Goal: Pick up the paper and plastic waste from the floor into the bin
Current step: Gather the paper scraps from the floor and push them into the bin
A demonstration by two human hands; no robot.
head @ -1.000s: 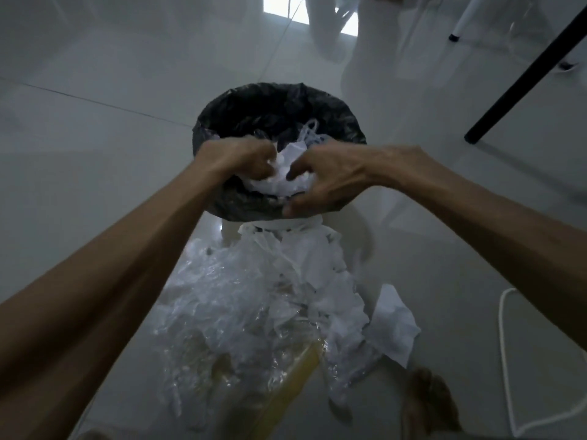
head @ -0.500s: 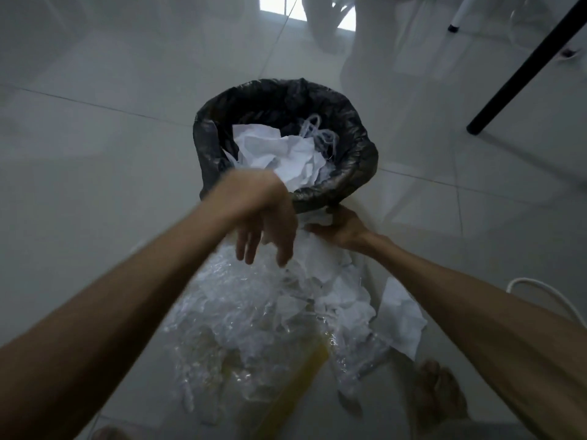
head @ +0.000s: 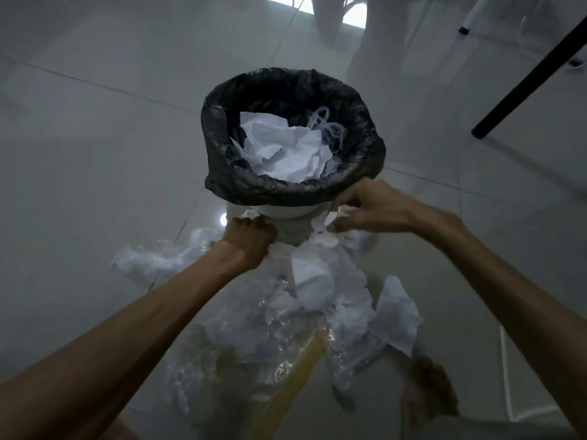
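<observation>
Below bin (head: pixel 286 192): left hand (head: pixel 251 236) grip fisted on paper scrap (head: pixel 249 214); right hand (head: pixel 365 208) pinching crumpled paper (head: pixel 324 230).

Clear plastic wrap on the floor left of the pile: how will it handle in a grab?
The clear plastic is thin and crumpled, so probably floppy and very light. It looks glossy, so may slip from fingers. It trails into the waste pile, so pulling may drag neighbours.

One bin (head: pixel 222 182), two hands, one heap of waste (head: pixel 305 300), one black furniture leg (head: pixel 521 84).
</observation>
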